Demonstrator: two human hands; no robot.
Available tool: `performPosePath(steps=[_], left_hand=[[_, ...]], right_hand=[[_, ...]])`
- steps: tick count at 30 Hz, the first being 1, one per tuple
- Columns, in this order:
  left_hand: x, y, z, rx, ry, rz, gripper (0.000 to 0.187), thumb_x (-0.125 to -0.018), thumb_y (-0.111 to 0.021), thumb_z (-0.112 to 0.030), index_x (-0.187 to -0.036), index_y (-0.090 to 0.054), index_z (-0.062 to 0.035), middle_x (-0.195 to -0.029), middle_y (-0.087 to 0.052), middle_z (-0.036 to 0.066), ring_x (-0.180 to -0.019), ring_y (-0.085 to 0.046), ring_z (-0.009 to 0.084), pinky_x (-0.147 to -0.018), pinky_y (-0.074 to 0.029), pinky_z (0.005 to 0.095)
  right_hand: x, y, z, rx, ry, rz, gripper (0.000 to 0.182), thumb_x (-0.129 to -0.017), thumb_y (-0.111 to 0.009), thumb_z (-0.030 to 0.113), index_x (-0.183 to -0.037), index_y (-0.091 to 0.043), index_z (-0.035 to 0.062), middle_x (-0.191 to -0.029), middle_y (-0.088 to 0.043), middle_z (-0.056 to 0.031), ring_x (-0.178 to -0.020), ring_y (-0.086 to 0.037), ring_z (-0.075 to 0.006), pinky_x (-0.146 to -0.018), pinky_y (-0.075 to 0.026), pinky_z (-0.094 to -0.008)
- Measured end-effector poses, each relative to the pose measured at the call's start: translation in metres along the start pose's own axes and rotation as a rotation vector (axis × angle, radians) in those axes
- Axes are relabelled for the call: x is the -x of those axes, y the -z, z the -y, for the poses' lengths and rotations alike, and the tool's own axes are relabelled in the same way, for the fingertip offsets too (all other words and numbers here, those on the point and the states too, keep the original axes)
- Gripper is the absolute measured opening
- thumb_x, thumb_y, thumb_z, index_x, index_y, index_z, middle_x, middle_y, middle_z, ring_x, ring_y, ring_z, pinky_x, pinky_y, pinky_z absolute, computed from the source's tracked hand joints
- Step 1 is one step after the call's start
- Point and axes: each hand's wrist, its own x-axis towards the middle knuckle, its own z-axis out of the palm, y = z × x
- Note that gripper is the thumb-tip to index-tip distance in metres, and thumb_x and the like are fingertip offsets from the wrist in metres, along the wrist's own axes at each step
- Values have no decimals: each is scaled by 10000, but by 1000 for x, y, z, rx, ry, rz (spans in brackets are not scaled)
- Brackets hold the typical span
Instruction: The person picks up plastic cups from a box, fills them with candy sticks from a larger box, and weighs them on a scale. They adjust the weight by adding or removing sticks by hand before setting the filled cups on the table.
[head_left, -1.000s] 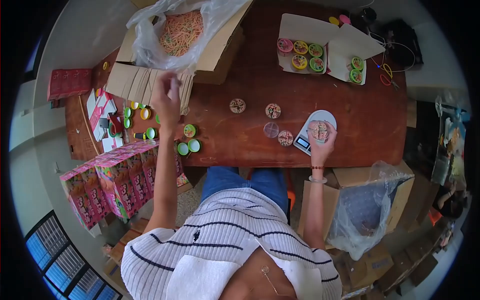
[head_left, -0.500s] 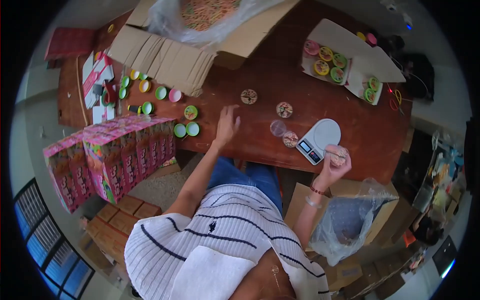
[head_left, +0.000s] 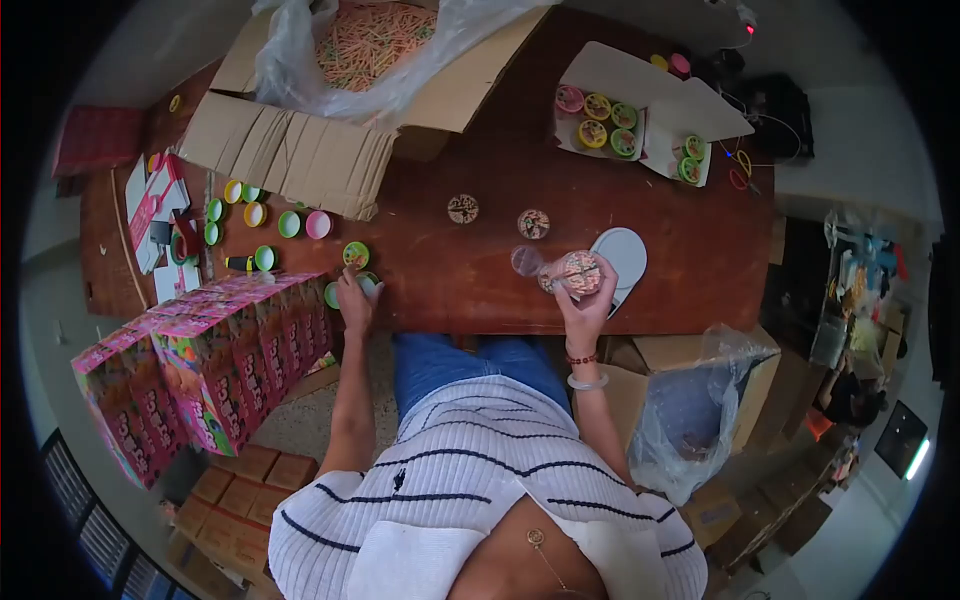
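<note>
My left hand point(head_left: 355, 302) is at the table's front edge, its fingers closed on a white-and-green lid point(head_left: 371, 284). Beside it lie another green lid point(head_left: 331, 294) and a green lid with a picture point(head_left: 356, 254). My right hand point(head_left: 588, 300) grips a clear round tub point(head_left: 577, 272) packed with small coloured sticks, in front of a white scale point(head_left: 622, 258) that it partly hides. Near the tub lies a clear disc point(head_left: 525, 260). Two more filled tubs, one in the middle point(head_left: 463, 209) and one further right point(head_left: 533, 224), stand behind.
An open carton point(head_left: 300, 165) with a plastic liner holds many sticks point(head_left: 372, 45). Loose coloured lids point(head_left: 289, 224) lie at the left, behind pink printed boxes point(head_left: 230, 350). A white box point(head_left: 650, 85) holds several lidded tubs at the back right, near scissors point(head_left: 740, 170).
My left hand has moved left and towards me, onto a green lid. My right hand has moved left with the tub, in front of the scale. The whole view has shifted.
</note>
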Motion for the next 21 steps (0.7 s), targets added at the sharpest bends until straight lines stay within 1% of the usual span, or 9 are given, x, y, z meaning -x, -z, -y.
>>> performPosePath(steps=[2, 4, 9, 11, 12, 16, 18, 20, 21], left_hand=[[3, 6, -8, 303, -154, -77, 728, -806, -829, -270, -1370, -448, -10, -1214, -540, 243, -1134, -549, 443, -980, -450, 493], [-2, 10, -8, 296, -150, -92, 693, -855, -797, -266, -1387, -437, -4, -1246, -517, 251, -1159, -537, 450, -1006, -447, 483], [-41, -3, 26, 335, 158, -408, 635, -847, -749, -105, -1388, -439, 17, -1278, -498, 250, -1220, -499, 437, -1066, -422, 467], [-69, 6, 38, 397, 170, -519, 643, -833, -743, -83, -1391, -438, 11, -1296, -476, 257, -1235, -482, 448, -1084, -405, 476], [-84, 7, 44, 306, 208, -545, 694, -815, -769, -116, -1410, -430, -6, -1319, -454, 261, -1231, -485, 461, -1083, -410, 489], [-133, 21, 45, 324, 336, -518, 765, -782, -820, -187, -1418, -428, -19, -1327, -449, 268, -1234, -486, 468, -1045, -450, 502], [-145, 24, 37, 265, 430, -208, 828, -747, -860, -260, -1411, -429, -17, -1310, -466, 277, -1236, -486, 473, -996, -489, 509], [-150, 11, 54, 268, 338, -130, 852, -729, -875, -300, -1404, -436, -22, -1280, -484, 283, -1231, -495, 466, -978, -508, 501], [-146, 9, 54, 390, 261, -204, 824, -726, -864, -274, -1395, -452, -25, -1271, -490, 271, -1218, -508, 455, -987, -503, 488]], right_hand=[[-1, -9, 4, -8, 13, 36, 712, -801, -762, -12, -1419, -410, 27, -1350, -465, -78, -1238, -485, -184, -1101, -392, -338], [1, -14, 9, 46, 40, 89, 704, -808, -753, -10, -1422, -411, 26, -1356, -466, -84, -1248, -482, -195, -1103, -392, -344], [10, -18, 14, 4, 16, 116, 690, -837, -772, 22, -1428, -416, 22, -1370, -477, -101, -1268, -488, -228, -1118, -382, -375], [11, -14, 14, 12, 10, 123, 682, -840, -765, 8, -1429, -422, 25, -1389, -468, -102, -1285, -482, -234, -1121, -381, -381], [10, -10, 12, 20, 13, 130, 680, -841, -763, 0, -1431, -424, 26, -1398, -464, -102, -1294, -479, -235, -1122, -379, -383], [8, -8, 15, 99, 30, 123, 694, -838, -763, -19, -1440, -421, 28, -1407, -461, -106, -1300, -480, -236, -1114, -392, -382], [6, -11, 14, 100, 18, 116, 697, -838, -761, -24, -1443, -420, 26, -1413, -459, -108, -1302, -478, -234, -1111, -395, -380], [3, -19, 17, 89, 2, 133, 698, -835, -763, -24, -1442, -421, 24, -1415, -457, -107, -1301, -478, -231, -1109, -395, -376], [2, -23, 18, 77, -15, 137, 710, -827, -762, -28, -1446, -418, 24, -1421, -455, -104, -1296, -480, -229, -1111, -390, -372]])
